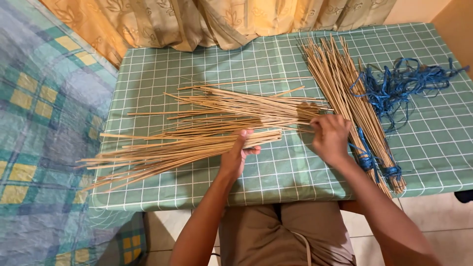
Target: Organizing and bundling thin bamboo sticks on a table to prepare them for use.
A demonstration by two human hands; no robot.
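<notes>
My left hand (238, 155) is wrapped around a fanned bundle of thin bamboo sticks (177, 148), fingers over the top, thumb underneath where I can't see it. The bundle lies across the middle of the table, spreading out toward my left and running past the table's edge there, so the tips hang over the patterned blanket (34, 138). How many sticks I've got in this grip I can't tell; they overlap too much.

My right hand (330, 138) is pinched shut on the ends of a second spread of loose sticks (246, 106) lying just above the first bundle. My knuckles face the camera, so the fingertips themselves are hidden, and exactly which sticks they hold is hard to make out.

Further right, a tied bundle of sticks (345, 93) runs from the far edge down to the near edge, partly covered by my right wrist. Blue cord wraps (367, 160) bind it near the bottom, with another wrap close to the end. A loose tangle of blue string (399, 86) sits beside it, touching the tied sticks.

All of this rests on the green checked tablecloth (286, 172). A golden curtain (197, 19) hangs over the table's far side, its upper part cut off. My lap in tan shorts (276, 231) shows below the table edge.
</notes>
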